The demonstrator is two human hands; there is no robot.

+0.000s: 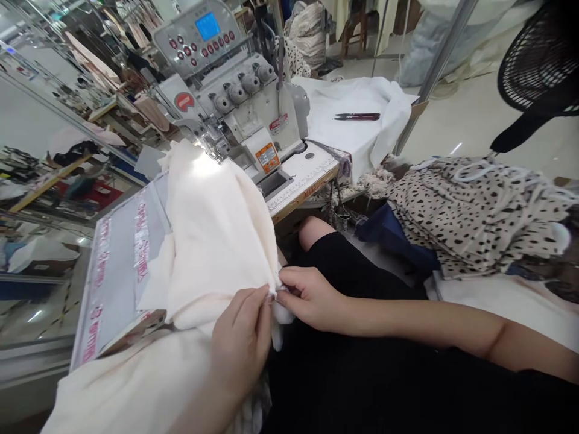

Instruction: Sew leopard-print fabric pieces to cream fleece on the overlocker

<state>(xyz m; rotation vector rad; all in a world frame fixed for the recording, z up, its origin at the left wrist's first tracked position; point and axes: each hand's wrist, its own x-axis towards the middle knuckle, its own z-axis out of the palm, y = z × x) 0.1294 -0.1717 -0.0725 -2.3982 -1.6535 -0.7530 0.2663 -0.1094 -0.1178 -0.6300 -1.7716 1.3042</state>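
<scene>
Cream fabric [212, 241] edge pinched, closed grip, both left hand [239, 346], right hand [310, 296].

Lower end of the cream fabric [199, 241], cut off below

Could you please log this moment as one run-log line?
left hand: pinches cream fabric | right hand: pinches same fabric | nearby: overlock sewing machine

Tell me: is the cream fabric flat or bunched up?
Bunched: the cream fabric rises in folds, its edge pinched between the left hand and right hand.
</scene>
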